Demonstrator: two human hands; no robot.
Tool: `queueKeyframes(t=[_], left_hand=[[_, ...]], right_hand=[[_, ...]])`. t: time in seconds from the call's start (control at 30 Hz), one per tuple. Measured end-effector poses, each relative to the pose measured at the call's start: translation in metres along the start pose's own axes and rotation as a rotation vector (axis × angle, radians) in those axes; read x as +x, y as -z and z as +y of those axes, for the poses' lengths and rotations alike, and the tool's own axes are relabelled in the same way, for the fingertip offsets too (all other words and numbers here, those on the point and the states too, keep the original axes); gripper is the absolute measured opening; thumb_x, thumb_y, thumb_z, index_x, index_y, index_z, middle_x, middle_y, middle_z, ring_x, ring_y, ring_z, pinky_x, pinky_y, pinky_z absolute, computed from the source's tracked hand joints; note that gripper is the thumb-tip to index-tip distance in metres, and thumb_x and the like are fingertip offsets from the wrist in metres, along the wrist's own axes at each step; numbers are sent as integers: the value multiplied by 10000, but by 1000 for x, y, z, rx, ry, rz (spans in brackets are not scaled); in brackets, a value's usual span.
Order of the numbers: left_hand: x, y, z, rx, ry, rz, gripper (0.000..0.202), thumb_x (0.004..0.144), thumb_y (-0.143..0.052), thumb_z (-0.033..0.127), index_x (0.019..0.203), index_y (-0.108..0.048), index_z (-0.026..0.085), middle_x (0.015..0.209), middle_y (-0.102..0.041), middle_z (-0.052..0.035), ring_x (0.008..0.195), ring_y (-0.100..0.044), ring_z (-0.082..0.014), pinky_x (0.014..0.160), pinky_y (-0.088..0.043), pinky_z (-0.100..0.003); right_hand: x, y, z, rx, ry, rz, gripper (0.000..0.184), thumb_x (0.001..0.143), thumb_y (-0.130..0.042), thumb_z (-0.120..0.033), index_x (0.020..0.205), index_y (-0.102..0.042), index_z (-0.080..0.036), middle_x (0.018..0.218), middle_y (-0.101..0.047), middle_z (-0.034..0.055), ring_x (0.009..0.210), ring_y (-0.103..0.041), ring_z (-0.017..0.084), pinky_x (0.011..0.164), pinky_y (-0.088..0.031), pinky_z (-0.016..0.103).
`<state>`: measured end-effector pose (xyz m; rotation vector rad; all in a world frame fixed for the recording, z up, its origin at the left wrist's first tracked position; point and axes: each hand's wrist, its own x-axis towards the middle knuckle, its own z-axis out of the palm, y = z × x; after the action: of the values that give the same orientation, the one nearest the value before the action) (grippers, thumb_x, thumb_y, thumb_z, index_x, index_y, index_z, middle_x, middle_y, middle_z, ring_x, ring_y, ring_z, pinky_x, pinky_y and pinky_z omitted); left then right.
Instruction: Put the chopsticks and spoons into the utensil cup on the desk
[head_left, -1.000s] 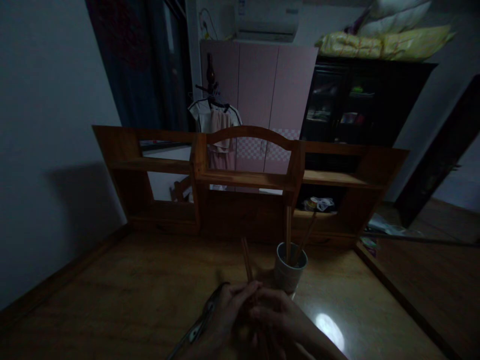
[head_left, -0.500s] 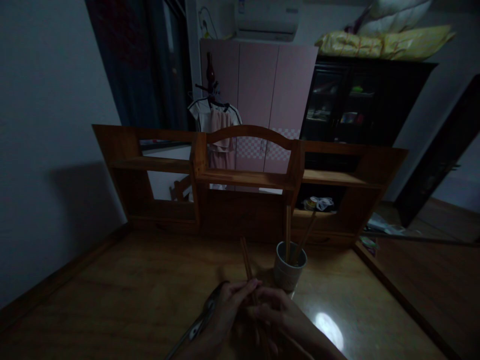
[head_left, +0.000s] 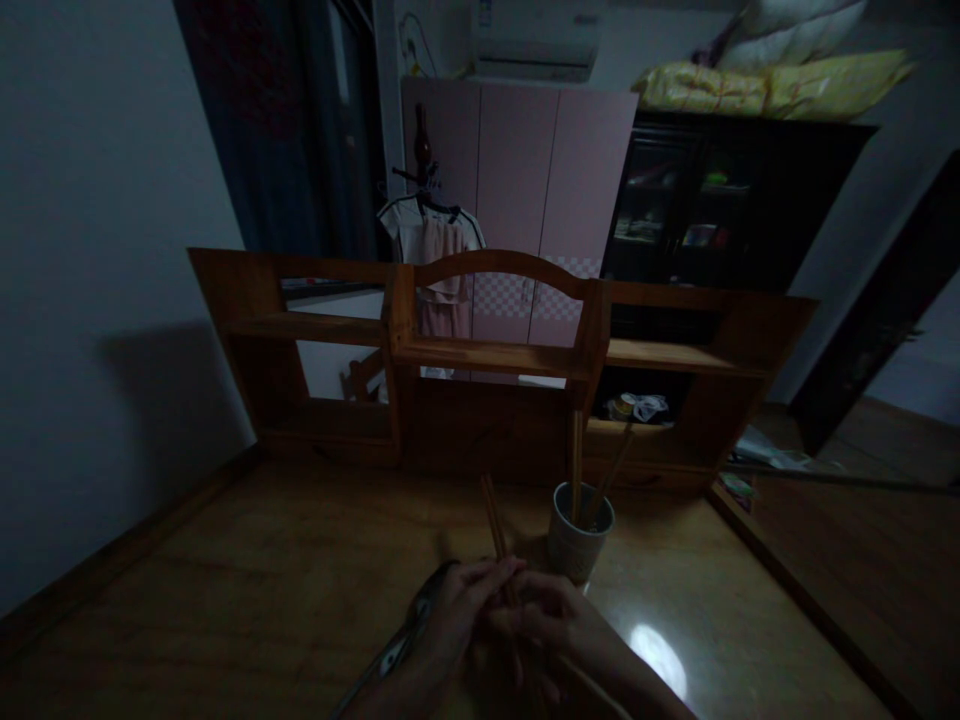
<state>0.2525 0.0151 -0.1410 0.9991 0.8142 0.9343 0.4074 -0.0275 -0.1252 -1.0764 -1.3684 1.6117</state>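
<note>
A pair of thin wooden chopsticks (head_left: 492, 515) leans up and away from me over the wooden table. My left hand (head_left: 465, 610) is closed around them, its thumb on top. My right hand (head_left: 551, 615) grips the same chopsticks just below, its fingers curled in. Their lower ends are dim and partly hidden by the hands. A thin pale strip (head_left: 592, 690) runs out beneath my right hand; I cannot tell what it is. Just beyond that hand stands a grey cup (head_left: 577, 545) with more chopsticks (head_left: 577, 465) in it. A dark patterned item (head_left: 397, 645) lies beside my left wrist.
A wooden shelf unit (head_left: 487, 358) stands along the table's far edge. The wooden table (head_left: 225, 580) meets a wall on the left and has a raised edge on the right. Beyond are a pink wardrobe (head_left: 517, 170) and hanging clothes (head_left: 442, 250). The room is dim.
Both hands keep hold of the chopsticks. My fingers have shifted slightly, and the pale strip under my right hand shows more clearly. The cup stays put.
</note>
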Motion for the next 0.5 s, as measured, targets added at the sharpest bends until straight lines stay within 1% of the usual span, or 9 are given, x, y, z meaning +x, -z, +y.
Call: queueKeyframes(t=[0.1,0.2,0.27,0.4,0.5], left_hand=[[-1,0,0,-5,-14,-13,378,741,-723,464,941,-775,148,923,-736,-93,880,-669,-224,728,-492,-244],[0,1,-2,1,-31,-19,394,744,-718,480,945,-773,145,936,-732,-94,912,-664,-232,756,-491,-248],[1,1,-4,-3,-36,-28,407,741,-720,487,945,-770,138,957,-732,-104,949,-660,-246,783,-493,-258],[3,-1,-4,-138,4,-67,505,764,-670,554,1014,-740,121,984,-730,-142,974,-661,-266,827,-502,-304],[-1,-5,-1,-217,44,-83,512,762,-660,570,1026,-728,137,1003,-728,-139,965,-664,-265,809,-511,-308]], right_hand=[[-1,-2,-3,10,11,15,303,782,-706,-417,901,-670,-141,639,-579,-28,452,-507,71,419,-372,163],[-2,-2,-3,37,-12,-13,316,800,-682,-426,947,-654,-147,596,-564,-44,378,-482,70,364,-375,165],[-1,-2,-2,38,0,-7,313,800,-685,-414,958,-656,-145,595,-575,-41,374,-485,69,358,-382,162],[2,-2,0,32,29,35,349,808,-675,-419,1006,-660,-133,582,-592,-29,367,-489,76,353,-379,165],[6,-1,-1,35,95,98,394,817,-661,-433,1076,-648,-135,649,-638,2,433,-539,95,390,-403,173]])
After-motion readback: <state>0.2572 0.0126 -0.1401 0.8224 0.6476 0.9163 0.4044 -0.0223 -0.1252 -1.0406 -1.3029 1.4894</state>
